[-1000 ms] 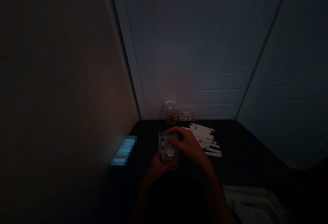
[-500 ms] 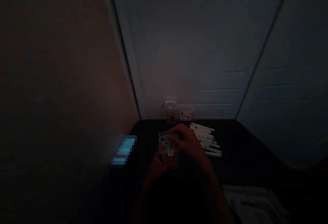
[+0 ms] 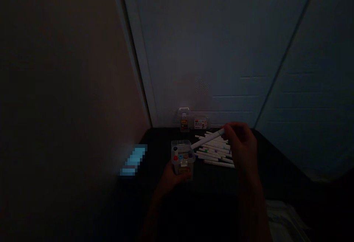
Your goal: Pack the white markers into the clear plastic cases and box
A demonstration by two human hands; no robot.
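My left hand (image 3: 172, 176) is wrapped round a clear plastic box (image 3: 183, 163) with a label on its front. Several markers (image 3: 180, 157) stand in the box, their red, blue, brown and dark ends facing up. To the right, my right hand (image 3: 242, 140) pinches one end of a white marker (image 3: 208, 139). That marker is tilted, its lower end close to the box's right rim; whether they touch I cannot tell. Beneath it a loose pile of white markers (image 3: 214, 153) lies on the dark table.
Against the wall stand a clear lidded case (image 3: 184, 120) with a handle and another clear container (image 3: 200, 124) with a white label. A blurred bright blue patch (image 3: 134, 160) is at the left. Pale folded material (image 3: 286, 216) shows at the lower right.
My right hand has moved from above the box out to the right and now holds a white marker. The left hand and the box have stayed nearly in place.
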